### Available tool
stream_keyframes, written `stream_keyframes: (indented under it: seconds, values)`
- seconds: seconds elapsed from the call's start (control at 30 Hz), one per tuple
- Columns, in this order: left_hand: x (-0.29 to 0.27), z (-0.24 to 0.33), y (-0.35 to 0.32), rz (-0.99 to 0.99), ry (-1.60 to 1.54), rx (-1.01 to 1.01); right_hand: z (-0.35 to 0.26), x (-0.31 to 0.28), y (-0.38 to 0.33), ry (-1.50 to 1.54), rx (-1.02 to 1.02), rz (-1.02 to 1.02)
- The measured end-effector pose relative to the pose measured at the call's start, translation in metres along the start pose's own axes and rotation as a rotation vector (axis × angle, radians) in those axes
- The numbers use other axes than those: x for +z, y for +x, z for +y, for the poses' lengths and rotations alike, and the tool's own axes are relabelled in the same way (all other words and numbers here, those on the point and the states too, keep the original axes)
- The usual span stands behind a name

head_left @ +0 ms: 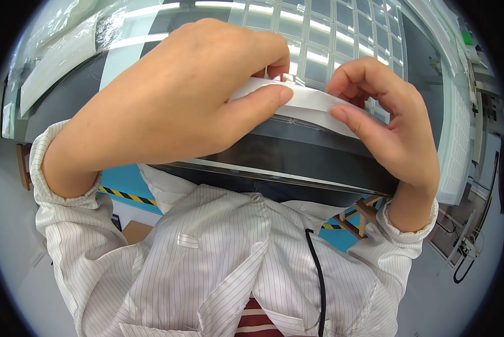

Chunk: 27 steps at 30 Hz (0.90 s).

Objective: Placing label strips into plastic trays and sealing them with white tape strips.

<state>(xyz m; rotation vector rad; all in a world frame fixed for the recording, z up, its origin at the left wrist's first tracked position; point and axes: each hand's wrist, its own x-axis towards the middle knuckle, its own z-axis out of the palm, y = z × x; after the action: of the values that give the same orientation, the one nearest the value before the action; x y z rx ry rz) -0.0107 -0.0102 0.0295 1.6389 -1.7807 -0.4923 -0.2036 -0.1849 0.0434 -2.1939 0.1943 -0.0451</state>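
Observation:
A white, flexible strip (311,102), paper-like and slightly bowed, is stretched between my hands above the front part of the dark glossy tabletop (319,147). My left hand (201,95) pinches its left part, thumb on the near side and curled fingers behind. At the right end, my right hand (395,121) has the strip between thumb and bent fingers. A small clear piece (293,80) shows just beyond the strip by my left fingertips; its kind cannot be made out. Past the strip lies a clear tray (331,35) with rows of rectangular compartments.
Crinkled clear plastic (110,28) and a curved white sheet (55,70) lie at the far left. The table's front edge (274,177) runs close to my body. Wooden supports (364,214) and black-and-yellow floor tape (129,196) show below. Metal equipment (466,241) stands at the right.

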Motion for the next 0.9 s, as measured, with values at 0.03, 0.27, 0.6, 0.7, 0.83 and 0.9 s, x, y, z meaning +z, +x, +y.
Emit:
stream_keyframes:
  seconds: [0.03,0.27,0.6,0.7,0.83,0.9]
  values:
    - [-0.003,0.001,0.000,-0.071,-0.060,-0.094,0.000,0.000,-0.001,-0.001,-0.003,0.003]
    - [-0.004,-0.004,-0.003,-0.044,-0.156,-0.098,0.002,0.005,0.005,0.008,-0.069,0.078]
    - [-0.004,-0.002,-0.019,-0.092,-0.143,0.140,0.006,-0.008,0.011,-0.019,0.030,0.054]
    - [0.008,0.004,-0.016,-0.110,-0.101,0.239,0.008,-0.003,0.010,-0.071,0.050,0.052]
    - [0.022,0.004,-0.009,-0.029,0.037,0.384,0.010,-0.006,0.007,-0.095,0.051,0.057]
    - [0.024,0.005,-0.005,-0.071,0.076,0.392,0.012,-0.006,0.004,-0.095,0.045,0.060]
